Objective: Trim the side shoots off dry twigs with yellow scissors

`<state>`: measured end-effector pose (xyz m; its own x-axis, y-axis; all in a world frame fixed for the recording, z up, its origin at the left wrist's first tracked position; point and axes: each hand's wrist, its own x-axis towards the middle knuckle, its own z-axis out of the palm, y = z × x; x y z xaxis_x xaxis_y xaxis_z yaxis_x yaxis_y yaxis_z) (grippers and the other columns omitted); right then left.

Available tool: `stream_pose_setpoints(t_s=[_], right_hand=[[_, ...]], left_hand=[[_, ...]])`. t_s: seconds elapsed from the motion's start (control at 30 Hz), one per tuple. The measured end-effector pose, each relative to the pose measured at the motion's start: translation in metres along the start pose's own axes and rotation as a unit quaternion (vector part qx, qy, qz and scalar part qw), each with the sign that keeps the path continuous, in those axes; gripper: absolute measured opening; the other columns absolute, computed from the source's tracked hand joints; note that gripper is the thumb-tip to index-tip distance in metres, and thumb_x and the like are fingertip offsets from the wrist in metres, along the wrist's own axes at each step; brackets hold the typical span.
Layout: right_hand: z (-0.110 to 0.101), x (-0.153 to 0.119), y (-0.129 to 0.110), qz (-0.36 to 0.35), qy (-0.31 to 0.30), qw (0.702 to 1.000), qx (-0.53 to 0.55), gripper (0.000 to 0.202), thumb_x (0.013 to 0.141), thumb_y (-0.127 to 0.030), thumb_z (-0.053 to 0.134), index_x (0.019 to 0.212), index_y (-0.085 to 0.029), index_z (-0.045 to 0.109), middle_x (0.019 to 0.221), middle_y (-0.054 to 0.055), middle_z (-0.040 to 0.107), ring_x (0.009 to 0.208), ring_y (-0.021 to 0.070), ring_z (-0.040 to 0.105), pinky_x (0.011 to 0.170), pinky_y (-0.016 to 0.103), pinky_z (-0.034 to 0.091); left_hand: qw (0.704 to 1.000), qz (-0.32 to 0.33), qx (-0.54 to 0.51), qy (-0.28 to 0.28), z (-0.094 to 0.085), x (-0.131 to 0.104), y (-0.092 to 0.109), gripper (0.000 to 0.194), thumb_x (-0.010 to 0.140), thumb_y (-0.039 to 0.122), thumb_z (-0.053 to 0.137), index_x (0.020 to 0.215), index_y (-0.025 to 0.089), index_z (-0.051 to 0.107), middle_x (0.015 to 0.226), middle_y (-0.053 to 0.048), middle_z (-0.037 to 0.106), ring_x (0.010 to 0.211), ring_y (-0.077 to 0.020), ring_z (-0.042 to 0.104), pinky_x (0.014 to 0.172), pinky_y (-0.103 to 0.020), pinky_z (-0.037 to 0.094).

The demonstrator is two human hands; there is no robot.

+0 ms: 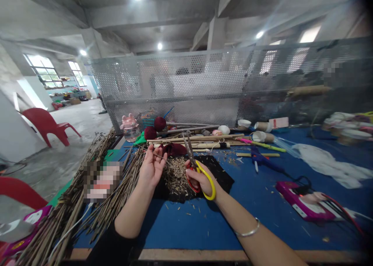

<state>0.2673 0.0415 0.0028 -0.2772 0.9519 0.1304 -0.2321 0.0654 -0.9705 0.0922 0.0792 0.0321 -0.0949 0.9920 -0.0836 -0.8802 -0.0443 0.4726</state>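
Note:
My right hand [204,178] grips a pair of scissors [190,153] with yellow and red handles, blades pointing up and away. My left hand [153,167] is turned palm up, its fingers partly curled around a thin twig [159,155] that runs across them. Between and below the hands, a heap of short cut twig pieces [177,174] lies on a black cloth [223,176]. Long thin sticks [122,192] lie in a bundle left of my left hand. Dark red fabric [175,149] sits just beyond the heap.
The blue table [186,227] carries a glue gun [262,159], a purple power strip [303,206] and clear plastic bags [329,161] on the right. Bamboo sticks [204,138] and dark red yarn balls [159,124] lie at the back, before a perforated metal screen [175,87].

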Motion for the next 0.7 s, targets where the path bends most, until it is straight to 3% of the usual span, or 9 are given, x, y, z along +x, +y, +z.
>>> stream_pose_setpoints(t_s=[0.17,0.27,0.53,0.7], right_hand=[[0.008,-0.010,-0.012,0.021,-0.045,0.998,-0.049,0.036,0.073,-0.045,0.059,0.094,-0.021,0.043,0.058,-0.006,0.053,0.032,0.0033,0.032,0.032,0.017,0.026],[0.017,-0.015,-0.016,0.062,-0.075,0.992,-0.077,0.040,0.070,-0.047,0.062,0.093,-0.019,0.044,0.070,0.000,0.061,0.039,0.0060,0.045,0.033,0.016,0.028],[0.020,-0.011,-0.006,0.002,0.035,0.999,-0.042,0.047,0.068,-0.047,0.064,0.099,-0.021,0.040,0.087,0.006,0.063,0.067,0.0159,0.062,0.042,0.019,0.040],[0.015,-0.009,-0.004,-0.018,0.042,0.999,-0.029,0.046,0.070,-0.046,0.063,0.101,-0.020,0.040,0.086,0.006,0.063,0.066,0.0166,0.063,0.040,0.019,0.041]], left_hand=[[1.000,0.018,-0.024,0.003,-0.002,-0.001,0.011,0.017,0.087,0.019,0.044,0.090,0.022,0.060,0.074,0.001,0.066,0.083,-0.0106,0.064,0.089,-0.037,0.045],[0.999,0.005,-0.052,-0.005,-0.001,-0.005,0.011,0.021,0.088,0.016,0.040,0.091,0.020,0.061,0.075,-0.001,0.067,0.086,-0.0113,0.063,0.089,-0.035,0.046],[0.993,-0.099,-0.054,-0.031,0.009,-0.024,0.003,0.031,0.090,0.013,0.032,0.105,0.017,0.059,0.081,-0.004,0.066,0.082,-0.0104,0.064,0.070,-0.017,0.053],[0.991,-0.126,-0.032,-0.027,0.010,-0.029,-0.002,0.032,0.088,0.010,0.035,0.113,0.017,0.054,0.071,-0.002,0.061,0.067,-0.0063,0.064,0.059,-0.010,0.052]])
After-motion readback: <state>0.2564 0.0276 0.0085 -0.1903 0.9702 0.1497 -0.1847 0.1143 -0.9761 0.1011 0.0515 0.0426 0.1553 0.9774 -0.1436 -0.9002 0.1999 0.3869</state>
